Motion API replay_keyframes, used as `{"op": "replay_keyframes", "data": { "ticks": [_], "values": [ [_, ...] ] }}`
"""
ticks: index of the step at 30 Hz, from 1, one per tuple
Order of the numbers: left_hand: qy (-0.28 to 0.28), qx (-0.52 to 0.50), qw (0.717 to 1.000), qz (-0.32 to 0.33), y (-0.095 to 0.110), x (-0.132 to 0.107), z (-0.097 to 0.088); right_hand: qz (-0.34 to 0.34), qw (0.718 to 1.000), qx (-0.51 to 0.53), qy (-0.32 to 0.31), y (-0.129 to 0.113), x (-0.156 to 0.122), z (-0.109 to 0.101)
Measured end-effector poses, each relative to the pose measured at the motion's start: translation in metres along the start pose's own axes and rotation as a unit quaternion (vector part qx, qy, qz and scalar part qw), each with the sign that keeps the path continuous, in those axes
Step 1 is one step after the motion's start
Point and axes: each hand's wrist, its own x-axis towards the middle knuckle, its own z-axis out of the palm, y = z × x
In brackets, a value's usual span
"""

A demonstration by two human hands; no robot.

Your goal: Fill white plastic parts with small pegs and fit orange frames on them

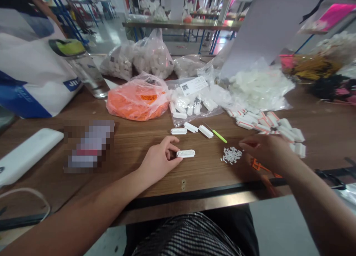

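Note:
My left hand (pixel 159 159) rests on the wooden table (pixel 205 167), its fingertips on the end of a white multi-pin connector housing (pixel 185 153). My right hand (pixel 265 151) is blurred, its fingers curled just right of a small heap of tiny white pins (pixel 231 155). I cannot tell whether those fingers hold a pin. Three white connector housings (pixel 191 128) lie above my left hand, beside a green-handled pick (pixel 218 136). Further right lies a loose pile of white connector housings (pixel 267 124). Orange plastic pieces (pixel 260 166) lie below my right wrist.
An orange-filled plastic bag (pixel 137 101), a clear bag of white parts (pixel 178 109), and several bulging bags stand at the back. A pixelated object (pixel 89 146), a white slab (pixel 27 156), and a glass bottle (pixel 86 72) are at left. The table's front edge crosses below my hands.

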Motion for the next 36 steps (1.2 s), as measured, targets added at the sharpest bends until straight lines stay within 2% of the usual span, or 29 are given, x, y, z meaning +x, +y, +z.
{"op": "replay_keyframes", "data": {
  "ticks": [2,4,10,16,21,23,25,26,29,32,36],
  "values": [
    [0.001,0.002,1.000,0.002,0.001,0.000,0.000,0.040,0.998,-0.042,-0.030,0.020,-0.003,-0.001],
    [0.002,0.005,1.000,0.003,0.001,0.001,-0.001,0.045,0.996,-0.056,-0.057,0.028,-0.006,0.002],
    [0.003,0.005,1.000,0.000,0.000,-0.001,-0.001,0.076,0.993,-0.075,-0.059,0.031,-0.009,0.009],
    [0.001,0.004,1.000,0.006,-0.001,-0.001,-0.001,0.099,0.990,-0.034,-0.090,0.033,-0.011,0.006],
    [-0.001,0.004,1.000,0.010,-0.001,-0.001,0.000,0.150,0.985,-0.006,-0.087,0.030,-0.007,0.002],
    [-0.004,0.002,1.000,0.004,-0.001,-0.001,0.000,0.147,0.986,0.026,-0.067,0.019,-0.005,0.000],
    [-0.004,0.000,1.000,-0.004,0.000,-0.001,0.001,0.111,0.989,0.087,-0.052,-0.004,-0.003,-0.001],
    [-0.004,-0.001,1.000,-0.007,0.000,-0.001,0.001,0.085,0.986,0.128,-0.058,-0.020,-0.002,0.000],
    [-0.003,0.000,1.000,-0.007,0.000,-0.001,0.002,-0.049,0.967,0.231,-0.092,-0.070,0.005,0.011],
    [0.007,0.022,1.000,0.007,0.000,-0.001,0.003,-0.119,0.953,0.249,-0.121,-0.107,0.016,0.030],
    [0.011,0.046,0.998,0.037,0.000,-0.002,0.003,-0.174,0.952,0.215,-0.133,-0.122,0.028,0.048]
  ]
}}
